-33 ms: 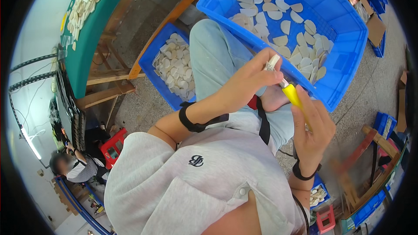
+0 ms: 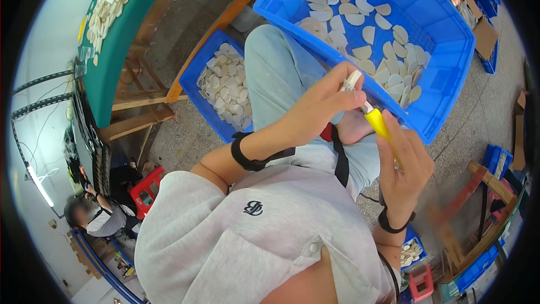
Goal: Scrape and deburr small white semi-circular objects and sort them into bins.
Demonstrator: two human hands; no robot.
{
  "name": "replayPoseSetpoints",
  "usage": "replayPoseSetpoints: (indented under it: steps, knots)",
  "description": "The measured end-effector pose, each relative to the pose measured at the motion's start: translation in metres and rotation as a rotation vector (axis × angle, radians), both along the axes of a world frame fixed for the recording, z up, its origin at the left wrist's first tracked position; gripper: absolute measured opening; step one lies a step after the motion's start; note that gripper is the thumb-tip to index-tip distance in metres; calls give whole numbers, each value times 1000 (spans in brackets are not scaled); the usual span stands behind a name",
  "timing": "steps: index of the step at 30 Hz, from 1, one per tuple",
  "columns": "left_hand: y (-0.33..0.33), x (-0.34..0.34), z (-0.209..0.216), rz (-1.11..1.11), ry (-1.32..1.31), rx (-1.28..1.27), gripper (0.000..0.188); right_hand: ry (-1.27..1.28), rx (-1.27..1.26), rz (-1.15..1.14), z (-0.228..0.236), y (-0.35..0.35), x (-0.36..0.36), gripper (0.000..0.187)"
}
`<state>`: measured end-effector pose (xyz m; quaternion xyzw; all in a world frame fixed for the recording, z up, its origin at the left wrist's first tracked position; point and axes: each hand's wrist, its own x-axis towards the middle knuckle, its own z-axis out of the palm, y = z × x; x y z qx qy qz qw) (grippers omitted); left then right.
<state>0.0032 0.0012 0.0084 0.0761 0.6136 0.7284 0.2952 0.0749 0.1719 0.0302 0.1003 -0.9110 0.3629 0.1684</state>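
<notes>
My left hand point(image 2: 320, 101) pinches a small off-white piece point(image 2: 352, 80) between thumb and fingers, in front of the large blue crate. My right hand point(image 2: 406, 171) is wrapped round the yellow handle of a knife point(image 2: 378, 124). Its metal blade reaches up to the piece, close by my left thumb; the contact point is too small to make out. Inside the large blue crate point(image 2: 450, 87) lie loose half-round off-white pieces point(image 2: 400, 35). To the left, a smaller blue crate point(image 2: 192, 81) is filled with similar pale pieces point(image 2: 225, 84).
A green-covered table point(image 2: 121, 50) with a heap of pale pieces is at the upper left, on wooden framing point(image 2: 138, 99). A red stool point(image 2: 147, 191) and a seated person point(image 2: 104, 217) are farther left. Cardboard boxes point(image 2: 486, 39) stand at the right.
</notes>
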Motion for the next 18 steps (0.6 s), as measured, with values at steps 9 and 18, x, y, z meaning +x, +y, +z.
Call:
replayPoseSetpoints:
  steps: [9, 18]
  knots:
    - [-4, 1, -13, 9, 249, -140, 17, 40, 96, -31, -5, 0, -1, 38]
    - [-3, -2, -11, 6, 13, 93, 16, -15, -79, -85, -3, -1, -1, 33]
